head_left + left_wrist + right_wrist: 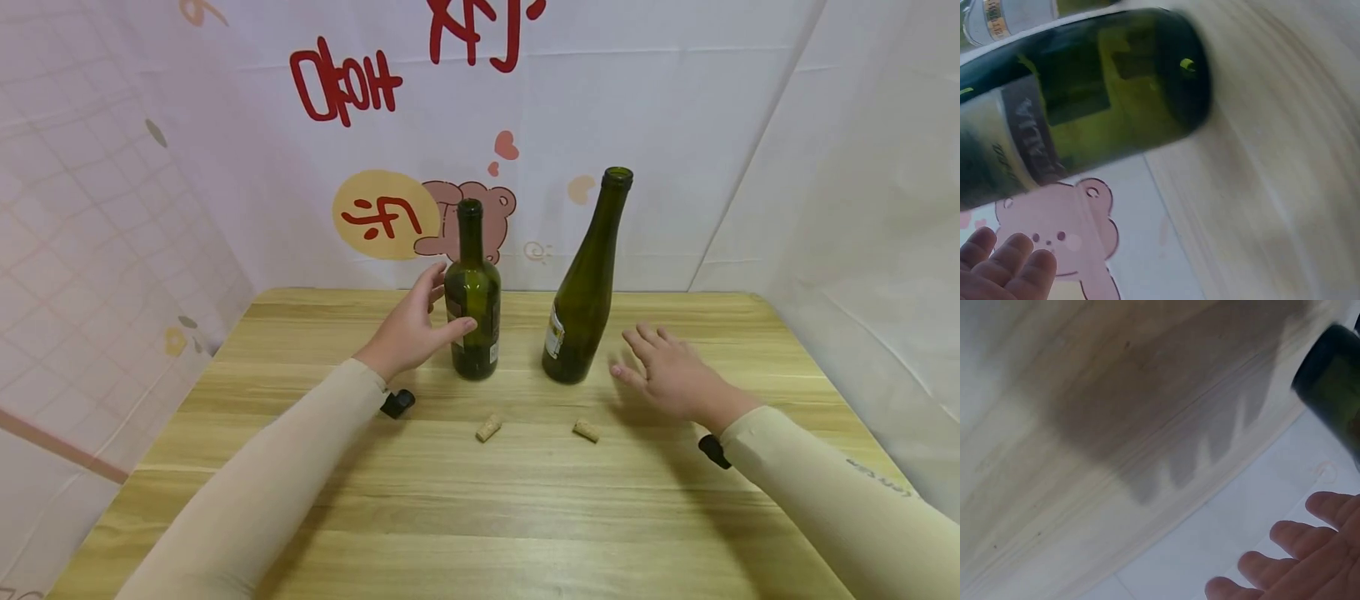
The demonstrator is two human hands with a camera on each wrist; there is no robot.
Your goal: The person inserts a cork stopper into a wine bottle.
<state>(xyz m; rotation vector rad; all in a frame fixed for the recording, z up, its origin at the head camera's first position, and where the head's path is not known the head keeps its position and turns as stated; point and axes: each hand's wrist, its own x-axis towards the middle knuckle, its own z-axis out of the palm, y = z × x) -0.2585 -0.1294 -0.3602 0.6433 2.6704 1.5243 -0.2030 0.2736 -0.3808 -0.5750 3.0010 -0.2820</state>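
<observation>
Two green glass wine bottles stand on the wooden table in the head view. Around the shorter left bottle, my left hand is spread, its thumb in front of the glass and its fingers at the left side. The left wrist view shows those fingers apart from the bottle. Whether the thumb touches it I cannot tell. The taller right bottle looks slanted to the right. Beside it, my right hand hovers over the table with fingers spread, holding nothing. Two corks, a left one and a right one, lie in front of the bottles.
The light wooden table reaches back to a white printed cloth hanging behind the bottles. More pale cloth hangs at both sides. A small black device sits at the left wrist, another at the right.
</observation>
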